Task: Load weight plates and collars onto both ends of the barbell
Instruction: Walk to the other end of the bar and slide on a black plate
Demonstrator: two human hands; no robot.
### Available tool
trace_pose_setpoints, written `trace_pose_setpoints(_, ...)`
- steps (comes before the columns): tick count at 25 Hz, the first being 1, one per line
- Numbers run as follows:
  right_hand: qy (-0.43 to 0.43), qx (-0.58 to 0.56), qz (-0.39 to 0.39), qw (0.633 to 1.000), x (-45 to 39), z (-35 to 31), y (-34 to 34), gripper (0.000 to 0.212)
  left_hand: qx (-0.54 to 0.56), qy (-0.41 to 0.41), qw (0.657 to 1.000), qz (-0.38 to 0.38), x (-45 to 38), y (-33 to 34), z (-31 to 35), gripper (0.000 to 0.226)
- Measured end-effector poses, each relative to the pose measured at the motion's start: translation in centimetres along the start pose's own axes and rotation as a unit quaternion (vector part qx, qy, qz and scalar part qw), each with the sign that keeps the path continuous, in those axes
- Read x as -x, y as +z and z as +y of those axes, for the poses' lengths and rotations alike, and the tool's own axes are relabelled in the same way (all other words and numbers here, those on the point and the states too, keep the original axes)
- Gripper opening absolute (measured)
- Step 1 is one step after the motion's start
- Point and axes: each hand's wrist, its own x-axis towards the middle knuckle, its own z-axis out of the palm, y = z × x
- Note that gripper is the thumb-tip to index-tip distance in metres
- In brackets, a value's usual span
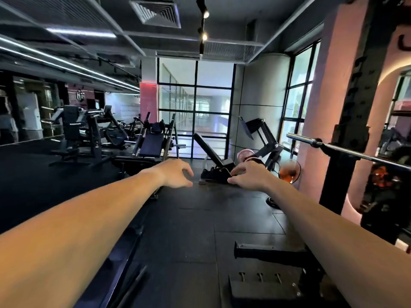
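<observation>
Both arms are stretched out ahead over the black rubber floor [195, 218], and neither of the hands has anything in it: the left hand [175, 174] hangs with fingers loosely curled, the right hand [249, 175] is spread a little wider, fingers relaxed. The barbell [347, 150] sits on the dark rack [353, 121] at the right, its bare chrome sleeve poking out toward the middle of the room, with no plate or collar on the end that shows; the other end is out of sight. Far beyond the right hand, near the leg-press machine [262, 138], a reddish weight plate [289, 171] stands on edge. I'd judge it heavy, stiff and unforgiving if dropped, so it wants both hands on opposite sides of the rim, kept close to the body, then slid squarely onto the sleeve. No collars that I can make out from here.
</observation>
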Motion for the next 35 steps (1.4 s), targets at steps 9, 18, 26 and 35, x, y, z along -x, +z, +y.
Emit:
trace_pose_setpoints(9,-0.001,0.006,0.017,1.0,-26.2,7.2,5.0,0.025,-0.012,0.0,1.0,0.009,-26.5,-0.4,-8.8,0.033)
trace_pose_setpoints(18,0.017,0.021,0.0,1.0,-52.0,14.4,9.6,0.026,0.02,-0.001,0.999,0.026,-51.6,-0.9,-16.8,0.036)
trace_pose_setpoints(26,0.059,0.015,0.018,0.998,-76.3,20.2,14.9,0.032,0.025,0.042,0.999,0.017,-77.4,-0.7,-26.9,0.034)
trace_pose_setpoints(35,0.132,0.022,0.067,0.989,-97.3,31.2,14.3,0.028,0.042,0.104,0.993,-0.021,-106.6,1.7,-28.2,0.025)
